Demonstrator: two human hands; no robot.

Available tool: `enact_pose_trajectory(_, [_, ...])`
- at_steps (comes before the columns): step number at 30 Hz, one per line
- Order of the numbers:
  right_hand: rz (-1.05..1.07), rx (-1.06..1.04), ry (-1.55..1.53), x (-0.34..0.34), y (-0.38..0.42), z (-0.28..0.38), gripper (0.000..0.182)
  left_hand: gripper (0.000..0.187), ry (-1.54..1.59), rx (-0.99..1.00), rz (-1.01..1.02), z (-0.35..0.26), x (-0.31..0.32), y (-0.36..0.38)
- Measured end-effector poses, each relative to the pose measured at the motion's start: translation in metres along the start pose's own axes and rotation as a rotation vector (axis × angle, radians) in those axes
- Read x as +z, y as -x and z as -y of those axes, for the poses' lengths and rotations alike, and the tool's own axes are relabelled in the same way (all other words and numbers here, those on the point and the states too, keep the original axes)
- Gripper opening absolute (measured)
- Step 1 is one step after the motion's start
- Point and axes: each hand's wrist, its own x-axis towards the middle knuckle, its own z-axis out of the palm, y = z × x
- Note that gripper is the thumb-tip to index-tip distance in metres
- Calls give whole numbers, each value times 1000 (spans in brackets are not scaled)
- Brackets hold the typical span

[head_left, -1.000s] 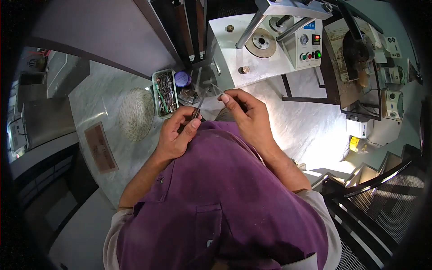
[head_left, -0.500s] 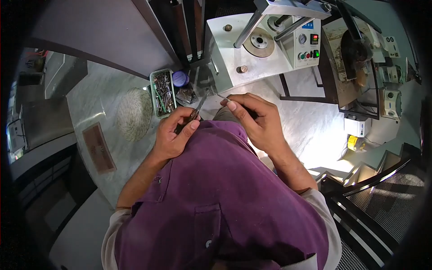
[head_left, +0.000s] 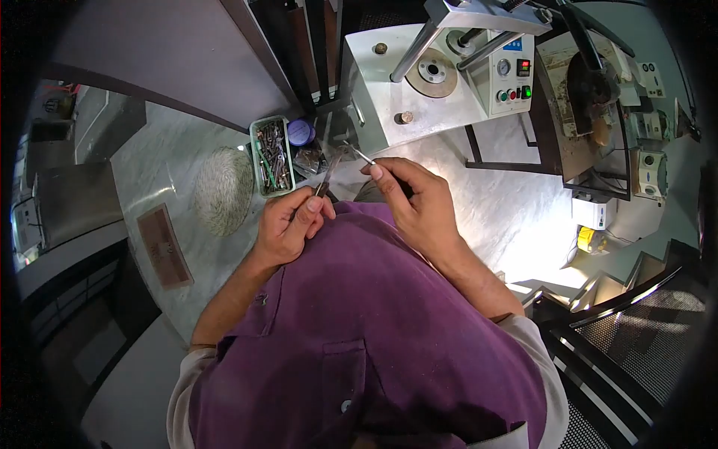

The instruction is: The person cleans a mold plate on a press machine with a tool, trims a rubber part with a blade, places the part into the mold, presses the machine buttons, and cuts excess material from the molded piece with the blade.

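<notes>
My left hand (head_left: pixel 290 224) is closed around the dark handle of a slim tool with a flat, knife-like metal blade (head_left: pixel 333 166) pointing up and away from me. In a pinch between thumb and fingers, my right hand (head_left: pixel 420 206) has a thin metal rod (head_left: pixel 360 154), its far end slanting left. The tips of both tools come close together over the floor, just in front of my purple apron (head_left: pixel 359 292). Past my left hand stands a green-rimmed tray (head_left: pixel 255 161) filled with small metal tools. A purple-blue round lid (head_left: pixel 301 132) lies beside it.
Ahead stands a white press machine (head_left: pixel 374 86) with a round plate (head_left: pixel 441 84), gauge and buttons. A round woven mat (head_left: pixel 224 191) and a brown rectangular piece (head_left: pixel 164 247) lie at left. Black mesh chairs (head_left: pixel 651 329) are at right; a dark cabinet panel (head_left: pixel 179 52) rises at upper left.
My right hand has shifted slightly left with the rod, whose angle has changed. My left hand has turned a little, its fingers curling closer around the tool's handle.
</notes>
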Motion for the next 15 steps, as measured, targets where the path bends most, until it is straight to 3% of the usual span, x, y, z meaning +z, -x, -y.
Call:
enact_pose_trajectory(2, [-4,83,-3,3,-1,-4,21,45,47,7,-24,1,1,-1])
enact_pose_trajectory(5, [-82,-7,-76,10,-1,-2,19,49,83,-10,-41,-3,0,-2])
enact_pose_trajectory(7, [-103,122,-264,14,-5,4,18,51,75,-33,-29,-4,1,-3])
enact_pose_trajectory(10, [-65,125,-377,17,-17,12,16,51,71,-55,-19,-3,1,-3])
enact_pose_trajectory(15, [-37,99,-363,18,-28,3,15,51,54,-58,-23,-3,0,-1])
